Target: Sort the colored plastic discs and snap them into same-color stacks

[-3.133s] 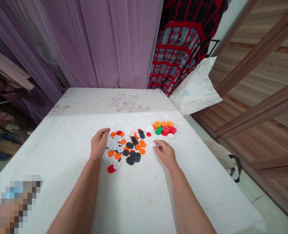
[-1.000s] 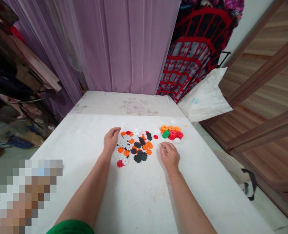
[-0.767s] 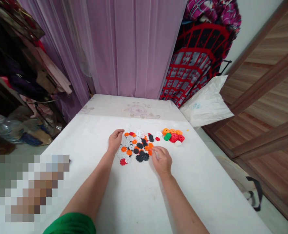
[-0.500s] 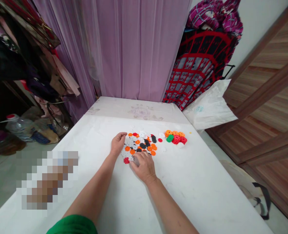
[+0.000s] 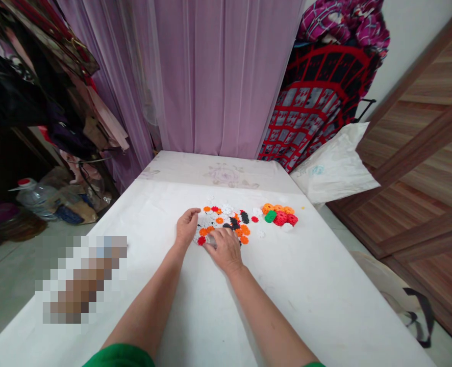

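Note:
A pile of notched, flower-shaped discs (image 5: 219, 220) in white, orange, black and red lies spread on the white-covered table (image 5: 295, 295). My left hand (image 5: 186, 227) stands on its edge at the pile's left side, fingers bent inward like a guard. Over the near side of the pile lies my right hand (image 5: 225, 250), its fingers spread and touching the discs; it hides some of them. Between thumb and fingers shows a pale patch, and a red disc (image 5: 201, 240) sits just beside the thumb. Neither hand visibly grips a piece.
Right of the pile sits a cluster of joined orange and red discs (image 5: 283, 216) with a green piece (image 5: 270, 216). A white bag (image 5: 333, 168) leans at the table's far right corner. A pixelated patch (image 5: 84, 280) covers something on the left.
My right hand has slid away from me, pushing the near discs, including the red one, farther into the pile. My left hand has stayed at the pile's left edge. The view has shifted slightly.

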`<state>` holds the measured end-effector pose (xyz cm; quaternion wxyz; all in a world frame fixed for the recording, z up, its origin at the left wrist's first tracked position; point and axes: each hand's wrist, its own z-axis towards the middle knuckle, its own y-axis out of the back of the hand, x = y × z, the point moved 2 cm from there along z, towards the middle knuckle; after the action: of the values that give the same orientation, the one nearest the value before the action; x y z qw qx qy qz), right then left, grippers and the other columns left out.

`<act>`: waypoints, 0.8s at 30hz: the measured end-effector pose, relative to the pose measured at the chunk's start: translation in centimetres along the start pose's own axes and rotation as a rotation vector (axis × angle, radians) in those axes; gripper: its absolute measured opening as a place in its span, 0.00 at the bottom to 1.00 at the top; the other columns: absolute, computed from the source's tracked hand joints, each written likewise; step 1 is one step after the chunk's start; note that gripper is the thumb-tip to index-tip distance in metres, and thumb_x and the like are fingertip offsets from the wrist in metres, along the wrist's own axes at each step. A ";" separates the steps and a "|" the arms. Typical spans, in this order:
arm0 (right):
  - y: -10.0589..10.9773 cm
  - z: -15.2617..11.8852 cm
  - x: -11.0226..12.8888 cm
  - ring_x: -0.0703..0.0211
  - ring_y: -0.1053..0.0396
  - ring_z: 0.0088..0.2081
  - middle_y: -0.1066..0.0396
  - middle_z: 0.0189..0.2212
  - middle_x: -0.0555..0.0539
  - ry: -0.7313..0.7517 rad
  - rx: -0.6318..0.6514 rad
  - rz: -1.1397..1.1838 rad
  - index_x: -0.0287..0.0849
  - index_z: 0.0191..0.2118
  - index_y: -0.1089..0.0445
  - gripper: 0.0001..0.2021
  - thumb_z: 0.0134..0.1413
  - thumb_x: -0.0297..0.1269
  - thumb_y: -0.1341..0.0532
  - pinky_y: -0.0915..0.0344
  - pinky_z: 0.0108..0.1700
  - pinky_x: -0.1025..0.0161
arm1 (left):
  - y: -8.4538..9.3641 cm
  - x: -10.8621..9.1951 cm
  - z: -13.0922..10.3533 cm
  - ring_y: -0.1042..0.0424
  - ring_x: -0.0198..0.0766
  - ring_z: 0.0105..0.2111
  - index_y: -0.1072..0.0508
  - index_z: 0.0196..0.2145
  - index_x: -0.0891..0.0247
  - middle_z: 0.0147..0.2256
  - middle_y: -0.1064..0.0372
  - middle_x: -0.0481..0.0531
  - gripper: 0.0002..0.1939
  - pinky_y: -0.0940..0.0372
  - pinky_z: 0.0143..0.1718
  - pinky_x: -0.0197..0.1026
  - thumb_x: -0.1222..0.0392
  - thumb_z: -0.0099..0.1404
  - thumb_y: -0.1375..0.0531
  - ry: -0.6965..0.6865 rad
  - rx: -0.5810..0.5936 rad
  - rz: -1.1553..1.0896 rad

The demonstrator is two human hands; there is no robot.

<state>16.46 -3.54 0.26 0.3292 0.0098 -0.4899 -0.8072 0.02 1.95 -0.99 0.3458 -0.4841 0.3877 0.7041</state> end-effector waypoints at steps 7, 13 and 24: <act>0.5 1.2 -3.3 0.51 0.31 0.43 0.22 0.39 0.46 -0.025 -0.081 0.012 0.46 0.40 0.24 0.09 0.59 0.43 0.33 0.39 0.47 0.56 | 0.1 -0.8 -1.4 0.27 0.48 0.53 0.22 0.46 0.59 0.49 0.23 0.56 0.16 0.37 0.60 0.53 0.56 0.63 0.43 -0.060 0.028 0.135; 2.7 -2.1 -5.1 0.55 0.29 0.43 0.22 0.39 0.47 -0.054 -0.204 0.025 0.44 0.41 0.23 0.10 0.66 0.33 0.43 0.38 0.46 0.58 | -0.3 -0.9 -5.5 0.47 0.62 0.69 0.34 0.64 0.67 0.67 0.44 0.70 0.30 0.53 0.67 0.66 0.48 0.71 0.48 -0.293 0.087 0.762; 1.9 -1.2 -3.5 0.49 0.31 0.44 0.23 0.43 0.45 -0.126 -0.039 -0.040 0.46 0.43 0.22 0.10 0.53 0.37 0.32 0.37 0.47 0.52 | -5.5 -2.3 -2.0 0.45 0.62 0.68 0.36 0.66 0.68 0.67 0.43 0.70 0.31 0.51 0.66 0.67 0.49 0.73 0.51 -0.279 0.199 0.882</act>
<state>20.60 -3.20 0.09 0.2816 -0.0378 -0.4937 -0.8219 6.25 2.51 -0.43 0.1070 -0.1385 0.5717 0.8016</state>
